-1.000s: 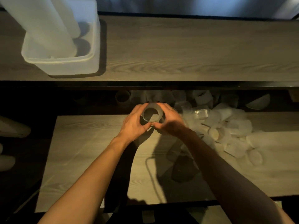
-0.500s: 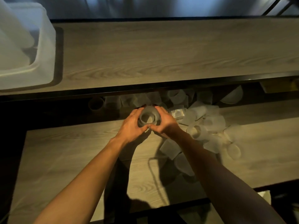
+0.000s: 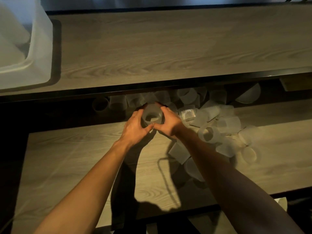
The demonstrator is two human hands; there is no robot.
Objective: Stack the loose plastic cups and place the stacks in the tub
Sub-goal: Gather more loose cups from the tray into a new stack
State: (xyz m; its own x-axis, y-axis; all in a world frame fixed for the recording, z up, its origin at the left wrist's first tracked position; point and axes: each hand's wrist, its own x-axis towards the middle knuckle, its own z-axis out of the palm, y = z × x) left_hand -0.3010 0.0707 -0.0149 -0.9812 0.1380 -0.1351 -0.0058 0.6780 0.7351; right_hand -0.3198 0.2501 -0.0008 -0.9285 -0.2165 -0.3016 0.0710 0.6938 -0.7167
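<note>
Wooden shelf: cup between both hands' fingers

The left arm and right arm are bare from the lower edge up to the wrists. The left hand and right hand are bare too, with slim fingers; knuckles and tendons show faintly in the dim light.

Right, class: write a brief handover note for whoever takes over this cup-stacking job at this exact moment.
Left hand and right hand: both grip one translucent plastic cup, mouth up; whether more are nested inside is unclear.
Loose translucent cups: heaped on the lower wooden shelf, right of the hands.
White plastic tub: upper wooden shelf, far left; contents blurred.
Done: unclear. Left: stack the heap, carry stacks to the tub.
</note>
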